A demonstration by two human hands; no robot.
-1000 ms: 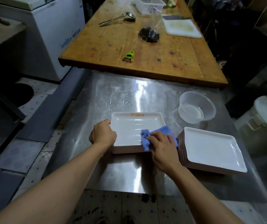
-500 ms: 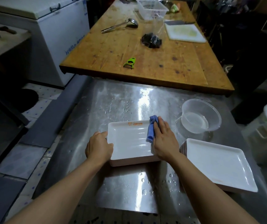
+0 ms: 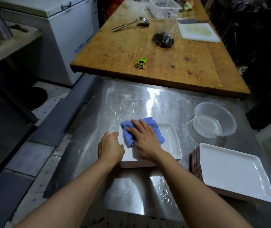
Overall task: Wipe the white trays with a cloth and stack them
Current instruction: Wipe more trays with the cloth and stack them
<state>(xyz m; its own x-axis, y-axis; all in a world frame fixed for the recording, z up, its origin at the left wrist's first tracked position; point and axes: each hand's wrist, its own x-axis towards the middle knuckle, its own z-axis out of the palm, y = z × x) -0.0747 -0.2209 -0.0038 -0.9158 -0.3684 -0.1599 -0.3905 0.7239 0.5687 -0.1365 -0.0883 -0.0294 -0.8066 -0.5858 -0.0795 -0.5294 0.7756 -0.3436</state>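
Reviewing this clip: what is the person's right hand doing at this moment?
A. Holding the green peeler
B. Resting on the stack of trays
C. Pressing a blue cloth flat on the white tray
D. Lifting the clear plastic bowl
C: the right hand lies with straight fingers on the blue cloth, pressing it onto the white tray, while the left hand grips the tray's left edge.

Blue lettering runs along the front of the white chest freezer (image 3: 69,46), left of the wooden table (image 3: 148,51), but it is too blurred to read. Nothing else here carries legible writing.
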